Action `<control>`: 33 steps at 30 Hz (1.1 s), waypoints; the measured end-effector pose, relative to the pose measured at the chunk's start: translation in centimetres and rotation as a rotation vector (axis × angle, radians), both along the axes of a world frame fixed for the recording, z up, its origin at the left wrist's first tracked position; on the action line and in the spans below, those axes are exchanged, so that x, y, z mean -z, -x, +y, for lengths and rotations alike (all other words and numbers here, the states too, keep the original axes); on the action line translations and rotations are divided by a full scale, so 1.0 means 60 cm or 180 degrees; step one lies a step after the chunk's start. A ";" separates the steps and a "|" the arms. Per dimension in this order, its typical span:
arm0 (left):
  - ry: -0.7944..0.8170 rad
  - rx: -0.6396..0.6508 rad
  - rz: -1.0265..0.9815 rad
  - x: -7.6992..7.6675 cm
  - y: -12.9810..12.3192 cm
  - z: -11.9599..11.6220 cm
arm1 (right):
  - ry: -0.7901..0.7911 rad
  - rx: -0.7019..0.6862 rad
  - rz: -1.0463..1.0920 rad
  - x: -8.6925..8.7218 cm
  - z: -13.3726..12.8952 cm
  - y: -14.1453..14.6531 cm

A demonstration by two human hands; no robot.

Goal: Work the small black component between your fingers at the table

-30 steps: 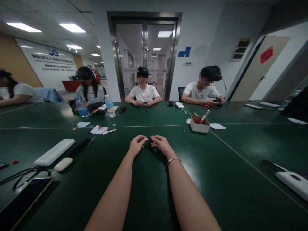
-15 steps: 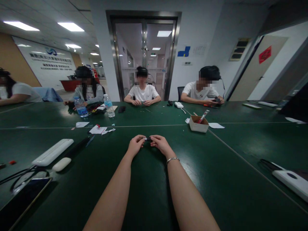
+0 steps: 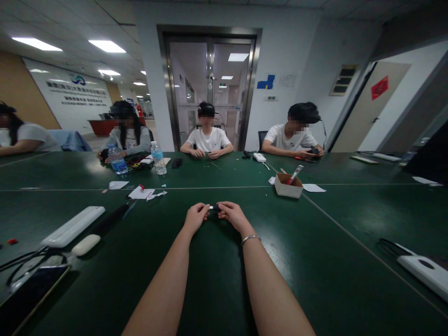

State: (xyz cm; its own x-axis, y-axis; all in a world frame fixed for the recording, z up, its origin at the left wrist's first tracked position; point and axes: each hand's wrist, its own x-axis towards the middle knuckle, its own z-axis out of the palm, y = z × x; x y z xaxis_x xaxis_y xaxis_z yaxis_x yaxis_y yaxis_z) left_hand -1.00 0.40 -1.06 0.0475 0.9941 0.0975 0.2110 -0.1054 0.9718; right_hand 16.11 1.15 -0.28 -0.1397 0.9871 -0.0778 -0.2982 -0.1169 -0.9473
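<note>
A small black object with a silver end (image 3: 213, 208) is held level between my two hands, above the green table (image 3: 217, 280). My left hand (image 3: 196, 216) pinches its silver end between thumb and fingers. On the black end, my right hand (image 3: 234, 215) is closed in a pinch, with a silver bangle at the wrist. Fingertips cover part of the object, and it is too small for me to tell its exact kind.
To the left lie a white power bank (image 3: 74, 226), a white oval case (image 3: 86, 245), eyeglasses (image 3: 37, 267) and a phone (image 3: 33, 296). Ahead are paper scraps (image 3: 141, 193), water bottles (image 3: 158, 158) and a cardboard box (image 3: 288, 186). Several people sit across the table.
The whole view has tilted up slightly, so everything appears a little lower. Both hands keep their pinch on the small black-and-silver object; slightly more of its silver end shows.
</note>
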 end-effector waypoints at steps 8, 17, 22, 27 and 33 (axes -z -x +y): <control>0.0028 -0.0178 0.0350 -0.013 -0.003 -0.010 | -0.0001 -0.0036 0.0019 0.000 0.001 0.000; -0.0026 -0.0370 0.0686 -0.005 -0.003 0.000 | -0.0054 -0.0062 0.0035 0.000 -0.001 0.001; -0.0021 -0.0457 0.0711 -0.014 0.000 -0.005 | -0.0137 -0.0180 0.0051 0.000 -0.002 -0.003; 0.0018 -0.0497 0.0686 -0.013 -0.001 -0.005 | -0.0153 -0.0176 0.0078 -0.001 -0.004 -0.004; -0.0057 -0.0394 0.0723 -0.016 -0.005 -0.012 | -0.0107 -0.0160 0.0050 -0.002 -0.004 -0.003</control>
State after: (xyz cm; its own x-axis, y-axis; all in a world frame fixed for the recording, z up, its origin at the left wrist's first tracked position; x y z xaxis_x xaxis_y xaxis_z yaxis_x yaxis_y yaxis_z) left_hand -0.71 -0.31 -0.11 -0.0518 0.9919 0.1158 0.4359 -0.0819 0.8963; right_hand 16.29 0.90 -0.19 -0.1900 0.9809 -0.0422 -0.3076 -0.1003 -0.9462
